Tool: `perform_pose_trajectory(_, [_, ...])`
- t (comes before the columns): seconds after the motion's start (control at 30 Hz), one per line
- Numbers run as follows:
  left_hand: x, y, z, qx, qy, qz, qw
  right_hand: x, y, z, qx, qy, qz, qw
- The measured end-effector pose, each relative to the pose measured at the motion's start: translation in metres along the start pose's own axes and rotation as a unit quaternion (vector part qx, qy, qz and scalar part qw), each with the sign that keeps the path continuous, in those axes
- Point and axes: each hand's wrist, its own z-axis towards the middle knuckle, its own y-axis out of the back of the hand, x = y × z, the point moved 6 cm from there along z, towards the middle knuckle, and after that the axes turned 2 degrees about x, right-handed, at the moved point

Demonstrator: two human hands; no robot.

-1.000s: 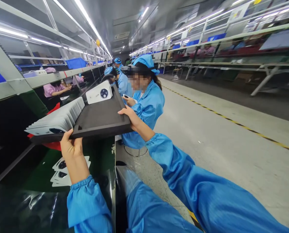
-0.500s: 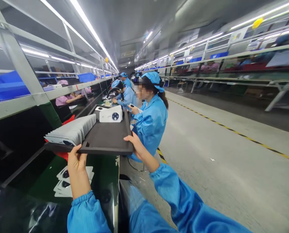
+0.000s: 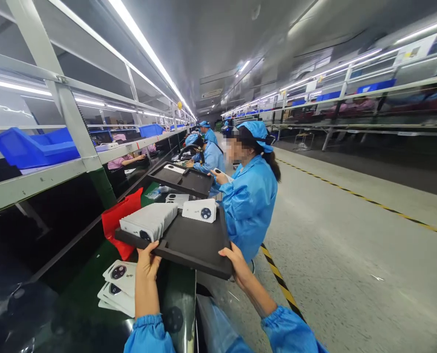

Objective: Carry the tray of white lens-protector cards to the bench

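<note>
**Black tray (image 3: 198, 247) held in two bare hands above a green workbench (image 3: 71, 294)**

Left hand (image 3: 148, 262) and right hand (image 3: 238, 264) both hold the tray by its near edge, spaced wide apart; the tray sits at about 12 o'clock from the wearer, tilted slightly down toward the right hand. On it lie a stack of white cartons (image 3: 148, 220) (too tightly packed to count) and one single white carton (image 3: 200, 211), just beside the stack. A red bag (image 3: 119, 220) stands touching-close at the tray's left end; at least three loose white cartons (image 3: 117, 287) lie on the bench below the left hand. A second black tray (image 3: 182, 179) sits beyond at 12 o'clock, partly behind the first; a co-worker in a blue smock (image 3: 250, 208) sits at 1 o'clock, the held tray's corner overlapping the smock. Blue bins (image 3: 31, 147) stand on the shelf at 10 o'clock. Compared with the earlier frame, the held tray has swung and moved away from the wearer; the second tray and the red bag now show more fully.
</note>
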Motion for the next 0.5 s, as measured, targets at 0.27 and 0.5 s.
perform_pose_trajectory(0.27, [0.030,-0.005,0.000,0.094,0.095,-0.078,0.988,-0.005,0.066,0.043,-0.067,-0.063,-0.022,0.996])
perform_pose_trajectory(0.5, [0.043,0.028,0.023,0.066,0.128,-0.073,0.987,0.006,0.108,0.054,-0.075,-0.091,-0.052,0.992])
